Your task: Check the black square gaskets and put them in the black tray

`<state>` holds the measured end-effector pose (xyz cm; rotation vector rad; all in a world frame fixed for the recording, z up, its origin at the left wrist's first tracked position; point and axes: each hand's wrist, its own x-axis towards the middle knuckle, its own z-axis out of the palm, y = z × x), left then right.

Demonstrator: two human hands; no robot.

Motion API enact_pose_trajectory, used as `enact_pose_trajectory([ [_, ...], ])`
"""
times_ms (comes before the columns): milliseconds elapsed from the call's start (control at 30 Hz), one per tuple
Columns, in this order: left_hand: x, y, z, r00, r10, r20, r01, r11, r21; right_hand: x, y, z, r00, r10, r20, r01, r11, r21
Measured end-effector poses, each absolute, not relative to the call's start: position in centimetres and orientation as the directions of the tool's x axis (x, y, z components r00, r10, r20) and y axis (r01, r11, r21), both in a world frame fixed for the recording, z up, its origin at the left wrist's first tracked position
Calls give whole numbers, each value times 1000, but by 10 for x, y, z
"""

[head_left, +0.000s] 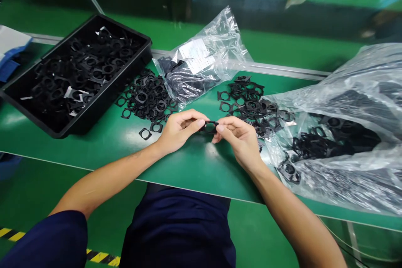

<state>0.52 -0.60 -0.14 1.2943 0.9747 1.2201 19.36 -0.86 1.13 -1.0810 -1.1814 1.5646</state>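
Observation:
Between my left hand (180, 132) and my right hand (237, 140), a black square gasket (209, 127) with a round hole is pinched by the fingertips of both hands. Its exact material is unclear. A loose pile of matching gaskets (147, 100) lies left of my left hand, and another pile (251, 104) lies just beyond my right hand. One single gasket (145, 134) rests apart near my left hand. A large clear plastic bag (339, 109) full of gaskets lies to the right of my right hand.
A black plastic tray (103, 106) heaped with gaskets sits at the left on the green workbench (194, 167). A smaller clear bag (201, 58) with a white label lies behind the hands. A blue item (12, 60) shows at the far left, with yellow-black floor tape (56, 251) below.

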Motion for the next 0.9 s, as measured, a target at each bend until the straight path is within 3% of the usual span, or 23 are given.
enact_pose_trajectory([
  [233, 5, -5, -1, 172, 978, 121, -67, -111, 992, 193, -9, 12, -272, 949, -161, -137, -203, -970],
  [533, 2, -6, -6, 195, 937, 291, -3, -296, 955, 194, -8, 8, -215, 968, -131, -189, -173, -967],
  [900, 4, -7, -10, 201, 935, 292, 2, -299, 954, 197, -8, 7, -216, 974, -73, -193, -116, -974],
])
